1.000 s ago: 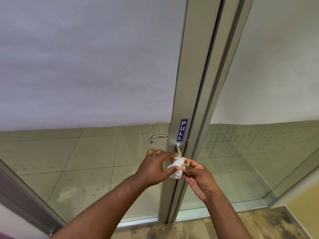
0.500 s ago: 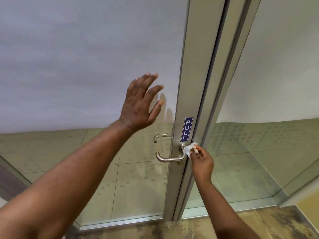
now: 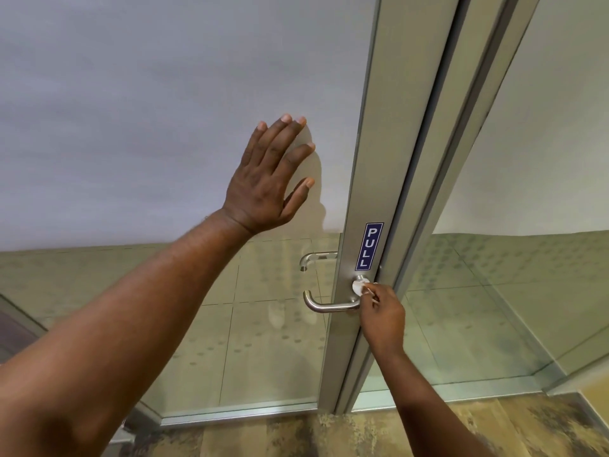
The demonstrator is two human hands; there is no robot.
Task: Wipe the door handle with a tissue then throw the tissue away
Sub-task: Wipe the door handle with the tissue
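Note:
A silver lever door handle (image 3: 324, 305) sticks out leftward from the metal door frame (image 3: 372, 159), just under a blue PULL sign (image 3: 369, 246). My right hand (image 3: 384, 316) pinches a small white tissue (image 3: 359, 286) and presses it against the handle's round base. My left hand (image 3: 268, 179) lies flat with fingers spread on the frosted glass door (image 3: 131, 110), above and left of the handle, holding nothing.
A second handle (image 3: 313, 257) shows through the clear lower glass on the far side. A fixed glass panel (image 3: 527, 291) stands to the right of the frame. Patterned carpet (image 3: 362, 433) runs along the bottom.
My left hand let go of the tissue, rose and came to rest flat on the frosted glass. My right hand carried the tissue up to the handle's base.

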